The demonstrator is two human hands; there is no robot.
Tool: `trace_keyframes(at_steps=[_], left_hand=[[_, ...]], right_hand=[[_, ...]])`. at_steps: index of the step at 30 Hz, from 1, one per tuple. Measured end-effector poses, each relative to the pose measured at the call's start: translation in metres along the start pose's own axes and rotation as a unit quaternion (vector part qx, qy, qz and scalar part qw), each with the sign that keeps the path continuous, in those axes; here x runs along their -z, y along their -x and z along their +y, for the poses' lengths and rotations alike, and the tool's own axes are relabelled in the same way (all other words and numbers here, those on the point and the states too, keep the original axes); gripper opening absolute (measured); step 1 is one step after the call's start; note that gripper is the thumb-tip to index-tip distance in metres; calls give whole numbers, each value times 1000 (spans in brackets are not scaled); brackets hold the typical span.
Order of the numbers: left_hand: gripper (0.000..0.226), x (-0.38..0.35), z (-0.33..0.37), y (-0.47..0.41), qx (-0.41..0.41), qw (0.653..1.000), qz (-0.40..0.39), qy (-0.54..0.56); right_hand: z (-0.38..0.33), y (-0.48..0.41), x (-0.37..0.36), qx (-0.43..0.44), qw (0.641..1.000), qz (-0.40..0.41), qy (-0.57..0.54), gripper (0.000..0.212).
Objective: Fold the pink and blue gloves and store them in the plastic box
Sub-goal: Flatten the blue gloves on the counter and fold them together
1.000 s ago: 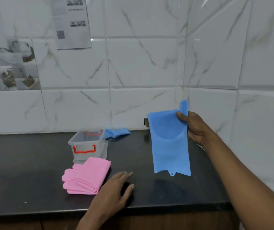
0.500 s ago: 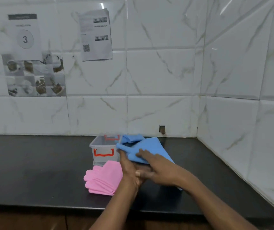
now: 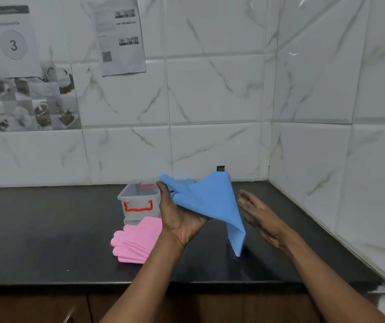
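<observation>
My left hand (image 3: 177,217) holds a blue glove (image 3: 212,201) up above the black counter; the glove is bent over, its cuff end hanging down to the right. My right hand (image 3: 259,215) is flat and free just right of the glove, fingers apart. A stack of folded pink gloves (image 3: 135,241) lies on the counter left of my left wrist. Behind the pink stack stands the clear plastic box (image 3: 137,201) with red handles, lidless. A second blue glove seen earlier is hidden behind the held one.
The black counter (image 3: 47,229) runs left from a tiled corner; the right wall (image 3: 349,183) is close to my right hand. Paper sheets (image 3: 119,36) hang on the back wall. The counter's front edge (image 3: 186,285) lies below my forearms.
The blue glove passed from my right hand to my left and is now lifted off the counter. My right hand has let go and drawn away to the right.
</observation>
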State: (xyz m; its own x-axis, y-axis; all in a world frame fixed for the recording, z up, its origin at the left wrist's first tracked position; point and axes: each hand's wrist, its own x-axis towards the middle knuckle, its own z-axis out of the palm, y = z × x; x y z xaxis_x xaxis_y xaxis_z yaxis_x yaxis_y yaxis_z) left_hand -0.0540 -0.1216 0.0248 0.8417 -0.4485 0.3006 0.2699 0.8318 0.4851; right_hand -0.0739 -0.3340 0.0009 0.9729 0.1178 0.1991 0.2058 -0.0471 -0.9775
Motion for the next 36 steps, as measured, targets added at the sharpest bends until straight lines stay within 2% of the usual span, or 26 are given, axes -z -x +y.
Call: trace_keyframes(at_steps=[2,3,5,8,9,11,13,16,17,20,23,26,27,28,29,30,31,34,36], left_hand=[[41,3,-4,-2,-17,996,-65,56],[48,4,-4,-2,-19,993,-97,66],[65,7,-1,-3,-19,988,-146,52],[69,14,6,-6,-67,989,-115,63],[71,16,6,-7,-81,990,-94,63],[68,17,4,-9,-76,990,-86,83],[66,21,2,-9,-67,990,-78,93],[102,28,2,-3,-47,995,-26,83],[105,30,1,-1,-42,995,1,92],[107,35,-8,5,-16,989,49,140],[100,34,-25,12,7,989,35,145],[65,32,-45,21,-3,997,8,73],[66,32,-50,24,7,999,14,31],[76,33,-55,27,14,999,30,-40],[83,34,-60,29,16,988,64,-140],[79,33,-64,30,10,962,107,-253],[64,32,-67,29,-5,927,142,-347],[13,31,-60,32,-61,831,253,-492],[5,34,-40,33,-87,776,265,-566]], right_hand=[[-6,-3,-6,14,999,-26,14,75],[-6,-2,-8,23,999,-27,28,72],[-4,4,-11,40,997,-19,61,78],[6,18,-19,78,979,-20,190,98],[11,20,-23,101,959,9,264,93],[17,18,-25,173,908,123,361,53],[4,16,-21,208,873,250,364,26],[-42,12,-7,276,818,362,352,20],[-61,10,-3,308,795,380,359,20],[-112,-2,-4,394,735,382,398,21],[-147,-16,-14,434,719,347,417,19],[-163,-27,-24,427,706,330,459,12],[-166,-29,-27,419,699,327,479,13],[-167,-30,-30,409,696,327,492,15],[-168,-31,-31,399,696,329,498,19],[-169,-31,-33,392,699,331,498,23],[-169,-31,-33,390,702,333,494,24],[-164,-29,-30,399,710,346,465,16],[-161,-28,-18,386,712,369,456,15]])
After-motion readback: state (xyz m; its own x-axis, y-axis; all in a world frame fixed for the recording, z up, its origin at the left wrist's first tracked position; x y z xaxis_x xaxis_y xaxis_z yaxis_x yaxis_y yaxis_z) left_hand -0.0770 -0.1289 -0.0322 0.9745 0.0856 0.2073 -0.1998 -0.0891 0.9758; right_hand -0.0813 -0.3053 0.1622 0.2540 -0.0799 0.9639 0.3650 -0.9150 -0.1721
